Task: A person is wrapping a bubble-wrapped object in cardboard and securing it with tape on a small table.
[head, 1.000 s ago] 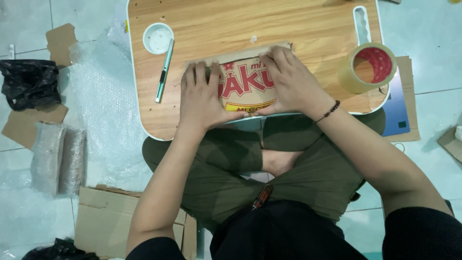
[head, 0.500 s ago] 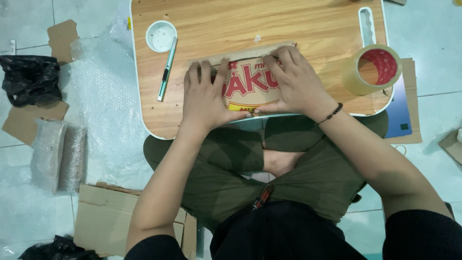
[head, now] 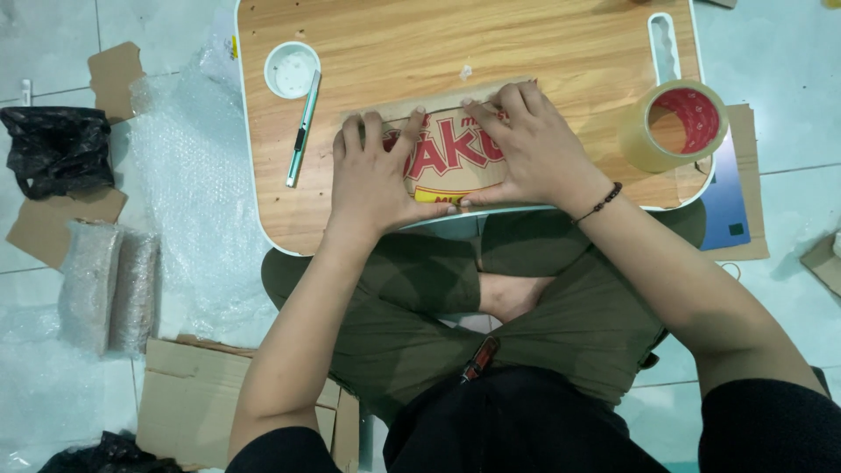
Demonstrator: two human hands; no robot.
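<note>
From the head view, both hands lie flat on a cardboard piece [head: 451,158] with big red letters, near the front edge of the small table [head: 543,44]. The left hand [head: 372,175] is spread wide, pressing down. The right hand [head: 534,149] presses too, its fingertips on the top edge. This looks like flattening or folding. Next, press harder along that edge. The tape roll [head: 673,125] sits right of the cardboard, the cutter [head: 303,130] left.
</note>
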